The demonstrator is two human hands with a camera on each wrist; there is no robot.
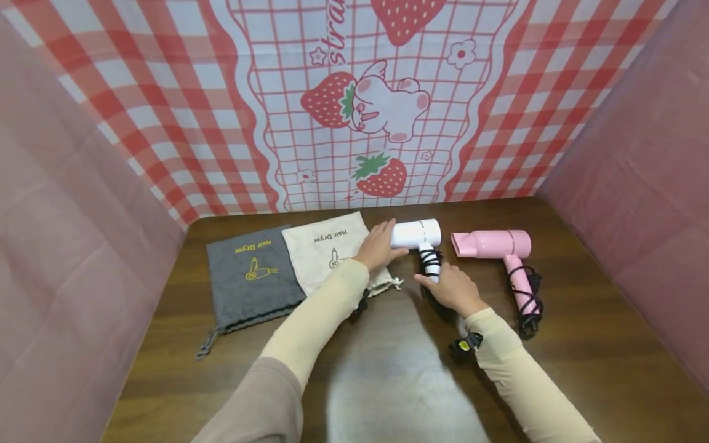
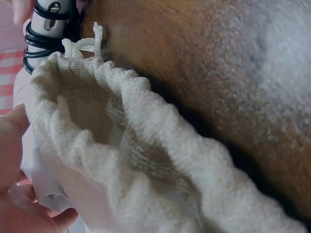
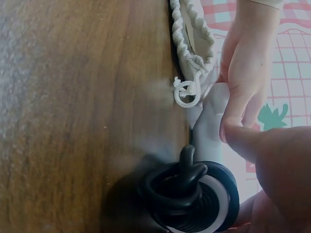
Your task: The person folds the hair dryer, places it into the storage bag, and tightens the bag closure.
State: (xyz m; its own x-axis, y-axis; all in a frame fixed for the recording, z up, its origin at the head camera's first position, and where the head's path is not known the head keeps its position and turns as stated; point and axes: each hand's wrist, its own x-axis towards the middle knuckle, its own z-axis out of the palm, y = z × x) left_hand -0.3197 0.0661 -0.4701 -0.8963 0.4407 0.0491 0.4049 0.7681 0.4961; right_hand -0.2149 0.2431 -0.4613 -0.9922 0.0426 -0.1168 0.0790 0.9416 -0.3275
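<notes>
A white hair dryer (image 1: 412, 234) with a black cord wound round its handle (image 1: 431, 263) lies on the table near the back wall. My left hand (image 1: 379, 248) holds its nozzle end, thumb on the near side. At the handle, my right hand (image 1: 455, 288) grips the cord-wrapped end, the thumb pointing left. Beside my left hand, partly under that arm, lies a cream drawstring bag (image 1: 317, 240) printed "Hair Dryer". Its gathered mouth (image 2: 160, 141) gapes in the left wrist view. The right wrist view shows the cord's black loops (image 3: 194, 189) close up.
A pink hair dryer (image 1: 493, 244) with its cord wrapped lies right of the white one. At the left is a grey drawstring bag (image 1: 252, 277). A strawberry-print cloth (image 1: 382, 111) hangs behind the brown table (image 1: 576, 320), with pink cloth (image 1: 631, 160) on both sides.
</notes>
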